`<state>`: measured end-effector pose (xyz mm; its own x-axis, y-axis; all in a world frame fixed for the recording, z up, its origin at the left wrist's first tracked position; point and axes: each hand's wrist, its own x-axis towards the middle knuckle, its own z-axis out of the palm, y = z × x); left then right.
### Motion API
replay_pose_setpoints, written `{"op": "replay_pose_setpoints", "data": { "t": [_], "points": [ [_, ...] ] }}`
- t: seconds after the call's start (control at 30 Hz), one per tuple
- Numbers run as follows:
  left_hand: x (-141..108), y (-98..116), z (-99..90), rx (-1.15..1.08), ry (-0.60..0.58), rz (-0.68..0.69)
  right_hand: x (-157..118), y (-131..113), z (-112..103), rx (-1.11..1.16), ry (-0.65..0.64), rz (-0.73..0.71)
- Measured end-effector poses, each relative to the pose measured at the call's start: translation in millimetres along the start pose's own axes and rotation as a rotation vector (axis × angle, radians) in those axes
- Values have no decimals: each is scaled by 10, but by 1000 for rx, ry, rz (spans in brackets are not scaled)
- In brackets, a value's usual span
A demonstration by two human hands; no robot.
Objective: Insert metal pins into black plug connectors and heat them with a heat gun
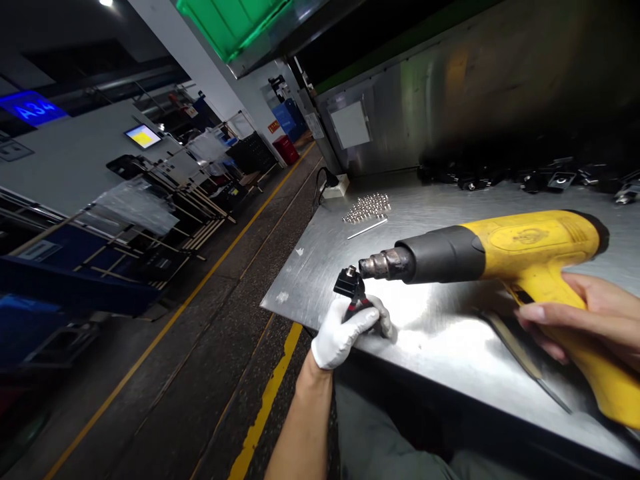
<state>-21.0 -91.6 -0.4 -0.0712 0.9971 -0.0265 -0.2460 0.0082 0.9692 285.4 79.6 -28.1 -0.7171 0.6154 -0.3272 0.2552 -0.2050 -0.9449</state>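
Note:
My left hand, in a white glove, is closed around a small black part with a bit of red and a shiny metal piece on top. It is at the front left edge of the metal table. Bare and ungloved, my right hand grips the handle of a yellow heat gun. The gun lies sideways across the view, its metal nozzle pointing left, close beside the upper end of the black part. Whether nozzle and part touch, I cannot tell.
Small silver pieces are grouped on the table beside a thin metal rod. A white power strip sits at the back left corner. Black parts line the back. A cable lies under the gun. Racks stand beyond the aisle.

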Motion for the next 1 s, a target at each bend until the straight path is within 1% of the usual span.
{"op": "replay_pose_setpoints", "data": {
  "t": [0.3,0.5,0.8,1.0],
  "points": [
    [3,13,-14,-8,9,-10,-15,52,-37,19,-13,10],
    [1,26,9,-7,-3,-16,-11,10,-16,40,-27,36],
    [4,46,30,28,21,-21,-22,2,-20,21,-38,12],
    [-10,42,34,61,30,-26,1,60,-31,51,-37,14]
  ]
}}
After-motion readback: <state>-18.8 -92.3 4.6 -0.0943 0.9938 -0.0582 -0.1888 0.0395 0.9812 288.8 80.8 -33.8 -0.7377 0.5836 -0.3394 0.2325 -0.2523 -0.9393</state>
